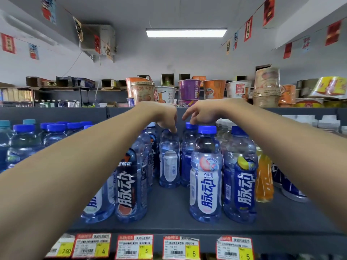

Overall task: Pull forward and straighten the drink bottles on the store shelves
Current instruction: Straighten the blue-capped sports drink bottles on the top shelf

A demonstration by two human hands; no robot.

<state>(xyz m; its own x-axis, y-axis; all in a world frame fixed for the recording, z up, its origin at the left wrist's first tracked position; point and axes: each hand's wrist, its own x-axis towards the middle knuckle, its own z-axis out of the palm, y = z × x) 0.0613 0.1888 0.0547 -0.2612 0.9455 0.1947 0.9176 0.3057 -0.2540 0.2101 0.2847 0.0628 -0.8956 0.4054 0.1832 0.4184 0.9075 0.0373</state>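
Note:
Blue-capped drink bottles stand in rows on a dark grey shelf. My left hand reaches to the back and its fingers close on the cap of a clear blue bottle whose barcode side faces me. My right hand pinches the cap of the bottle just to its right, also set back. Two bottles stand at the front: one with a white label and one with a blue label. Left of the gap, a bottle with a dark label stands at the front.
An orange drink bottle stands to the right. More blue-capped bottles fill the left. Instant noodle cups crowd the shelf above. Price tags line the shelf's front edge.

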